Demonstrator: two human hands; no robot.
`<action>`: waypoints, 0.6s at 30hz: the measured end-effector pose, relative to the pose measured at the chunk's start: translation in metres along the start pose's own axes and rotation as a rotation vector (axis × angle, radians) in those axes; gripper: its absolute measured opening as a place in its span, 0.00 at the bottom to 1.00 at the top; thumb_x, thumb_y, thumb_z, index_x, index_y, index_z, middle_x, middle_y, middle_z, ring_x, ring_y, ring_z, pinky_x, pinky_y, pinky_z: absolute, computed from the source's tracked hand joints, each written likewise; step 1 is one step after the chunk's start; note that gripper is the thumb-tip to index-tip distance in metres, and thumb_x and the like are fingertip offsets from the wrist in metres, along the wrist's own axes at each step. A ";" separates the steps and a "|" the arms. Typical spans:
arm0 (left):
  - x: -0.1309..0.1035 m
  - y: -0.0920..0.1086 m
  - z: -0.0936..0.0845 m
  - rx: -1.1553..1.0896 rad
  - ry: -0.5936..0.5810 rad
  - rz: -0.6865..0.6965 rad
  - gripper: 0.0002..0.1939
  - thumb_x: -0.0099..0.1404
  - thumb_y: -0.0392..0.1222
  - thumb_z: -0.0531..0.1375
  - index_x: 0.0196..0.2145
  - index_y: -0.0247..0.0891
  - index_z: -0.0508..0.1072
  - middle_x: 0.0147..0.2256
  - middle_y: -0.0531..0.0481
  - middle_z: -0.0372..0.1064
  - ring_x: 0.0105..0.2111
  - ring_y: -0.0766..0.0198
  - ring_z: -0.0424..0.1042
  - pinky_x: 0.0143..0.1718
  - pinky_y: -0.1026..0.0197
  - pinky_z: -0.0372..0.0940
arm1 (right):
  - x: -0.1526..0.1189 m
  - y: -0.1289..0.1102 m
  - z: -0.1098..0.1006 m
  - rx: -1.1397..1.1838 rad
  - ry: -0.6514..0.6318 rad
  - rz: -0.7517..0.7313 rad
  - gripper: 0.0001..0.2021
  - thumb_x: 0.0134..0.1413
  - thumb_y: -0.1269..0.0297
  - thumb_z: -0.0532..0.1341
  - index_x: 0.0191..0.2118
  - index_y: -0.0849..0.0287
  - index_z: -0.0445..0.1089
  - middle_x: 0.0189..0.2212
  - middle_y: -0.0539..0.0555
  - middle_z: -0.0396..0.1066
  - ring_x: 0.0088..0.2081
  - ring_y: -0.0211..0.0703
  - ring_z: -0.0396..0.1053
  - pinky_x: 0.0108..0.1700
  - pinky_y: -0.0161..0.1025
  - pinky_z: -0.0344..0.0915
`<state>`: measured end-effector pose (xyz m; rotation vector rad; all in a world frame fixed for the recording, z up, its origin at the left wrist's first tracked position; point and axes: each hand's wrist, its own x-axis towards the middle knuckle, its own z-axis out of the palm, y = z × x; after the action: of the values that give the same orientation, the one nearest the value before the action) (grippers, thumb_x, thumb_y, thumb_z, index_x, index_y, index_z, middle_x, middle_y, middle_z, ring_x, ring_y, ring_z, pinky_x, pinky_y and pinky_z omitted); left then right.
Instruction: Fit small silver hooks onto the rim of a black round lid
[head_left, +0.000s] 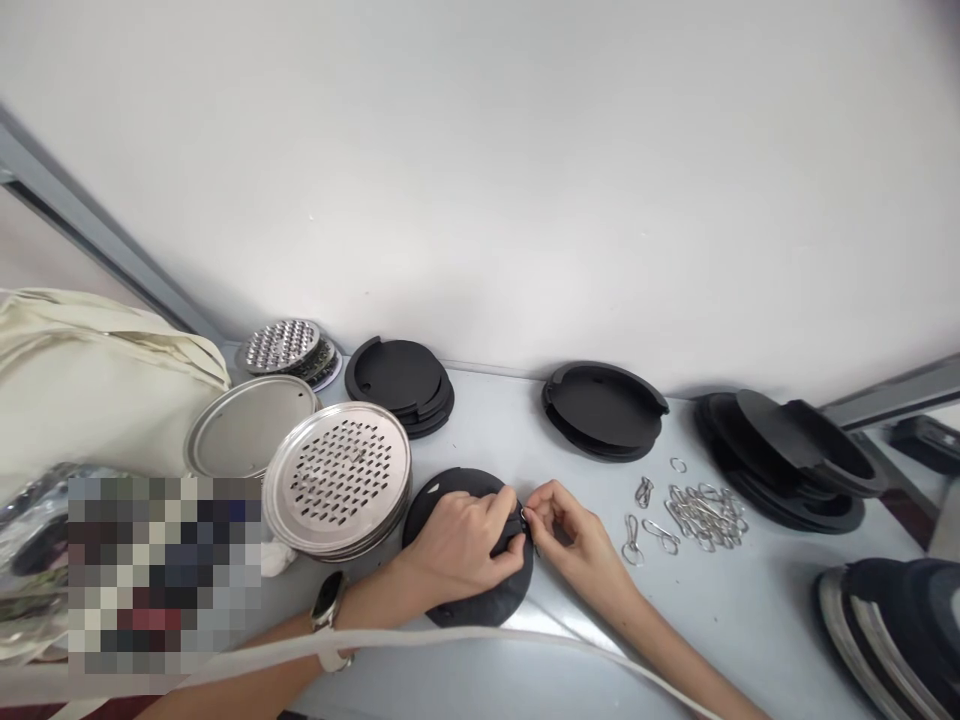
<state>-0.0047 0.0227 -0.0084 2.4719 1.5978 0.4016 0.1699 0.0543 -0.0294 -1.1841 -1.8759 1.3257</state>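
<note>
In front of me on the grey table lies a round black plastic disc (pixel 484 605). My left hand (pixel 466 535), with a watch on its wrist, is closed over the disc, fingers curled on a raised part near its right edge. At that edge my right hand (pixel 568 530) pinches a small shiny metal ring (pixel 523 514), which touches or sits very near the disc. Its exact shape is mostly covered by fingers. To the right of my right hand lies a pile of wire clips and rings (pixel 705 517), with several loose ones beside it.
Left of the disc stand a stack of perforated metal grater plates (pixel 351 478) and a plain metal plate (pixel 251 428). Black lids stand in stacks at the back (pixel 397 375), (pixel 604 410) and right (pixel 787 480). A pale strap (pixel 525 640) crosses low in front.
</note>
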 end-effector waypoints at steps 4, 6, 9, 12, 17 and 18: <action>0.001 0.000 0.000 -0.003 -0.011 -0.008 0.08 0.60 0.44 0.52 0.36 0.39 0.61 0.25 0.53 0.67 0.24 0.60 0.67 0.26 0.60 0.55 | 0.000 0.000 0.001 0.004 -0.006 -0.003 0.08 0.60 0.58 0.53 0.35 0.57 0.61 0.23 0.46 0.58 0.26 0.36 0.57 0.30 0.32 0.58; 0.001 0.000 0.000 -0.002 -0.011 -0.012 0.08 0.60 0.44 0.52 0.36 0.39 0.60 0.25 0.53 0.67 0.24 0.60 0.67 0.26 0.60 0.55 | 0.000 0.001 0.001 0.004 -0.018 -0.009 0.08 0.61 0.58 0.52 0.35 0.57 0.61 0.24 0.46 0.58 0.26 0.36 0.56 0.30 0.33 0.57; 0.001 0.000 0.001 -0.010 -0.009 -0.033 0.08 0.60 0.44 0.52 0.36 0.39 0.60 0.25 0.54 0.67 0.24 0.60 0.68 0.26 0.60 0.55 | -0.002 0.002 0.001 -0.001 -0.042 -0.018 0.08 0.62 0.59 0.51 0.36 0.58 0.61 0.24 0.46 0.58 0.26 0.36 0.55 0.30 0.33 0.56; 0.001 0.000 0.000 -0.036 -0.011 -0.055 0.08 0.60 0.44 0.53 0.36 0.40 0.60 0.25 0.54 0.67 0.25 0.60 0.69 0.26 0.60 0.55 | -0.004 0.003 0.001 -0.017 -0.070 -0.041 0.06 0.62 0.62 0.51 0.36 0.57 0.60 0.21 0.44 0.53 0.24 0.35 0.52 0.28 0.32 0.53; 0.001 -0.001 -0.001 -0.080 -0.026 -0.080 0.08 0.59 0.44 0.53 0.37 0.41 0.60 0.27 0.55 0.69 0.27 0.60 0.70 0.25 0.60 0.55 | -0.006 0.002 0.004 -0.037 -0.069 -0.054 0.03 0.60 0.67 0.50 0.34 0.56 0.56 0.20 0.43 0.52 0.23 0.34 0.51 0.26 0.32 0.51; 0.001 -0.001 0.000 -0.088 -0.030 -0.080 0.08 0.59 0.44 0.53 0.37 0.41 0.61 0.27 0.56 0.69 0.27 0.60 0.70 0.25 0.60 0.55 | -0.006 0.002 0.005 -0.038 -0.059 -0.052 0.03 0.60 0.67 0.50 0.34 0.56 0.54 0.20 0.42 0.52 0.23 0.34 0.51 0.27 0.32 0.51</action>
<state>-0.0054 0.0243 -0.0085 2.3304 1.6251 0.4113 0.1693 0.0469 -0.0329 -1.1182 -1.9678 1.3153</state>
